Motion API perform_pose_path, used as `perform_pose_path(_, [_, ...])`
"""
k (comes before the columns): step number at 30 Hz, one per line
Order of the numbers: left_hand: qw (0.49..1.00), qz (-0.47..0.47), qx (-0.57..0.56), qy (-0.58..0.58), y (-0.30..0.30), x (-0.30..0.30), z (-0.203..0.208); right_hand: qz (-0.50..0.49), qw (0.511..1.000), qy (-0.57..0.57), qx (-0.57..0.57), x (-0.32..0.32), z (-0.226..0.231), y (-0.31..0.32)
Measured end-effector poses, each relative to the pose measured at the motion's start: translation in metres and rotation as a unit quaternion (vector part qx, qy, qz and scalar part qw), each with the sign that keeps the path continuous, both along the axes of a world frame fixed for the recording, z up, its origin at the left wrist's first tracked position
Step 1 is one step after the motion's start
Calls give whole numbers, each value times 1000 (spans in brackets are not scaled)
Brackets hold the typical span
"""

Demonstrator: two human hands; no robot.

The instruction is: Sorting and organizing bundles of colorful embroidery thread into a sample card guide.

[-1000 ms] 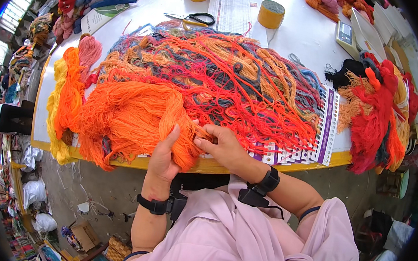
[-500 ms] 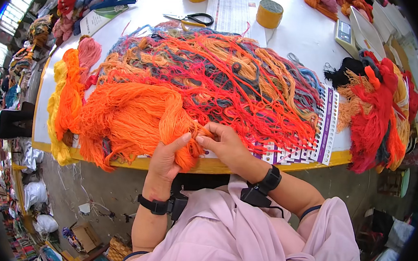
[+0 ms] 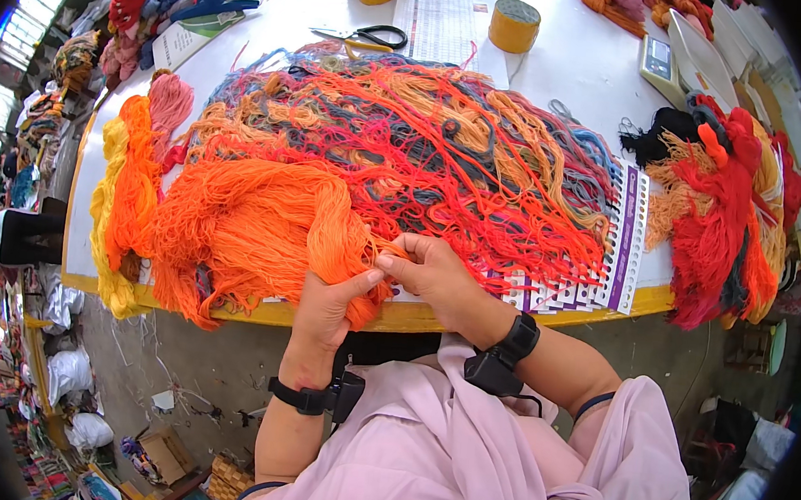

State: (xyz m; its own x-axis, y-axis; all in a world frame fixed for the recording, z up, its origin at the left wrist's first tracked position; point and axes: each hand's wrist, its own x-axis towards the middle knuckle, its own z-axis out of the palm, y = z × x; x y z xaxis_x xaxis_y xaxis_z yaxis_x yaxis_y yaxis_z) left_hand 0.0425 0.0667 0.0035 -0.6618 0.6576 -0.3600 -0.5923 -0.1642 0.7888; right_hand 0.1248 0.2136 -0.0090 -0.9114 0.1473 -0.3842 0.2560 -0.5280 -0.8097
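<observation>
A large hank of orange thread [image 3: 251,218] lies at the table's near edge, its right end bunched between my hands. Wrapped around that end is my left hand [image 3: 331,303], its thumb on top and its other fingers hidden in the strands. My right hand [image 3: 431,277] pinches a thin bunch of the same orange thread between thumb and fingertips, just right of the left thumb. Behind the hank spreads a wide heap of red, tan and grey threads [image 3: 447,159]. Under its right side stick out white and purple cards [image 3: 626,241] with punched holes.
Yellow thread hanks [image 3: 110,215] hang over the table's left edge. Red and tan hanks [image 3: 722,221] lie at right. Farther back are black-handled scissors [image 3: 372,35], a roll of tape [image 3: 515,27], a printed sheet [image 3: 434,24] and a small scale [image 3: 661,68]. Another person [image 3: 11,237] stands far left.
My left hand has shifted slightly right and turned a little, its thumb now nearer my right fingertips. My right hand keeps its pinch, almost in place.
</observation>
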Motion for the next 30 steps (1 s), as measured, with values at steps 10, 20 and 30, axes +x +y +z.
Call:
perform_pose_path(10, [998, 10, 1, -58, -10, -6, 4, -43, 990, -11, -135, -2, 4, 3])
perform_pose_path(20, [916, 143, 370, -63, -100, -142, 53, 94, 955, 44, 278, 51, 22, 70])
perform_pose_path(30, [921, 306, 221, 95, -262, -298, 33, -511, 821, 211, 145, 177, 75, 266])
